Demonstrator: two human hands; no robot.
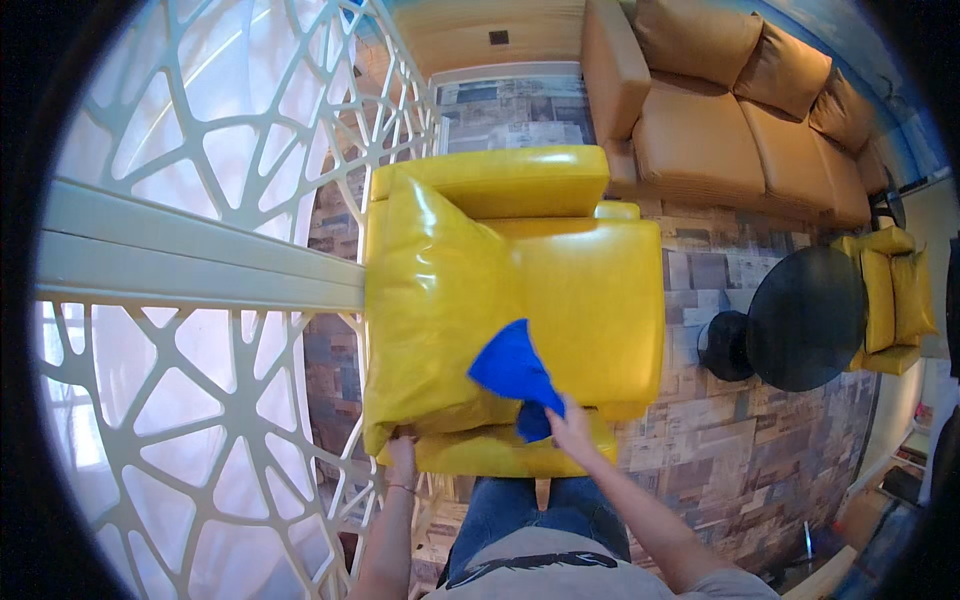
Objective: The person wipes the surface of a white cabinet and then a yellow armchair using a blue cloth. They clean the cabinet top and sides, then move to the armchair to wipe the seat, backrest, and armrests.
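Observation:
A shiny yellow armchair [590,290] stands right below me. Its big yellow back cushion [435,300] leans over the seat on the left side. My left hand [402,453] grips the cushion's lower corner at the chair's near edge. My right hand [568,425] holds a blue cloth [515,368], which lies spread against the cushion and the seat. My legs in blue jeans touch the chair's front.
A white openwork partition [200,260] with a pale beam fills the left. A tan sofa [720,110] sits at the back right. A round black table [805,318] and small black stool [728,345] stand to the right, beside another yellow chair [890,295].

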